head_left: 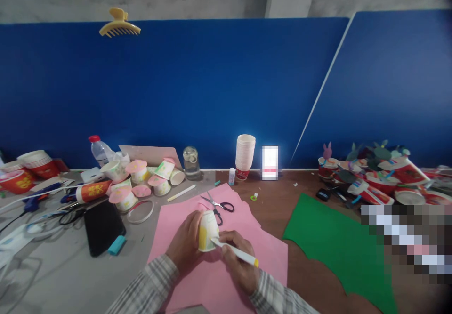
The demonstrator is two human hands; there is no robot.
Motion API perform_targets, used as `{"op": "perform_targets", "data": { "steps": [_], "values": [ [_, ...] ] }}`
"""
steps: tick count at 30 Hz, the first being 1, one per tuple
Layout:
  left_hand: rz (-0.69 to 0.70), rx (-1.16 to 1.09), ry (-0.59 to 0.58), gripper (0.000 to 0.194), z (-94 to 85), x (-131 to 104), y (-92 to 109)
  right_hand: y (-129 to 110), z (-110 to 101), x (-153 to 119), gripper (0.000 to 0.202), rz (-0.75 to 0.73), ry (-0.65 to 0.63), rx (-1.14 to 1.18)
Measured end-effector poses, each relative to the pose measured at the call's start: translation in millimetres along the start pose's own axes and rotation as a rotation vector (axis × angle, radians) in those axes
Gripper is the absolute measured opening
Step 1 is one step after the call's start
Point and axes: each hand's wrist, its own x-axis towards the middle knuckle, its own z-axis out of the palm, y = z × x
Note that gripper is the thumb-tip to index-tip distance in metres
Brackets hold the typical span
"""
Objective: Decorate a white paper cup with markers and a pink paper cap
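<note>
My left hand point(188, 237) is closed round a small white paper cup point(211, 222), which has a yellow patch on its side and is held upside down, its wider rim downward. In my right hand point(238, 257) is a white marker point(240, 253) with a yellow end, gripped like a pen. The marker's tip meets the cup's side near the lower rim. Both hands are above pink paper sheets point(183, 281). Just behind the cup lie black-handled scissors point(219, 205) on the paper, partly hidden by it.
Left are pink-topped paper cups point(136, 170), a black phone point(104, 227), a teal marker cap point(117, 245) and a tape roll point(140, 211). Behind stand a glass jar point(191, 163), stacked cups point(245, 151) and a small bottle point(231, 176). Right are green paper point(328, 234) and decorated red cups point(381, 180).
</note>
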Motion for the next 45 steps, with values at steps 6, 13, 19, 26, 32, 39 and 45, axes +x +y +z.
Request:
{"op": "perform_targets", "data": {
  "steps": [6, 13, 19, 26, 32, 39, 45],
  "values": [
    [-0.011, -0.022, -0.014, 0.08, -0.8, 0, 0, 1, 0, -1, 0.014, 0.009, 0.024, -0.004],
    [-0.002, -0.023, -0.019, 0.082, 1.2, 0, -1, -3, 0, -1, 0.014, -0.063, -0.002, -0.011],
    [-0.007, -0.022, -0.012, 0.085, 2.9, -2, -2, -7, 0, 0, 0.015, -0.119, -0.022, -0.047],
    [-0.027, -0.034, -0.029, 0.085, 1.6, -1, -1, -8, 1, 1, 0.015, -0.145, -0.03, -0.078],
    [-0.035, -0.031, -0.031, 0.082, 3.2, -2, -3, -9, -1, 2, 0.013, -0.181, -0.047, -0.095],
    [-0.03, -0.03, -0.026, 0.082, 1.7, -1, -2, -5, -1, 1, 0.014, -0.132, -0.015, -0.062],
    [-0.023, -0.013, -0.023, 0.084, 2.8, -2, -3, -6, -1, 1, 0.015, -0.137, -0.021, -0.063]
  ]
}}
